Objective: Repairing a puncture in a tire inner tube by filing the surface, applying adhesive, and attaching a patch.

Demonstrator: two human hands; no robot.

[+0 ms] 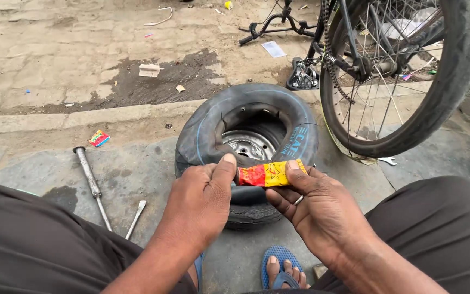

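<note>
Dusty pavement — left hand (pixel 205 198) and right hand (pixel 314 207) pinch tube (pixel 267 174) over tyre (pixel 246 128).

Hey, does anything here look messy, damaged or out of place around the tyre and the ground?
Yes. The inner tube bulges loose out of the small tyre instead of sitting inside it. A dark wet patch stains the dirt behind, with paper scraps and a wrapper littered about. Both hands, left hand and right hand, pinch a red-and-yellow tube.

Tube (pixel 268 174) between both hands, over small tyre (pixel 246 130). Bike wheel (pixel 403 81) at two o'clock. Metal rod (pixel 91 182) at nine o'clock.
</note>
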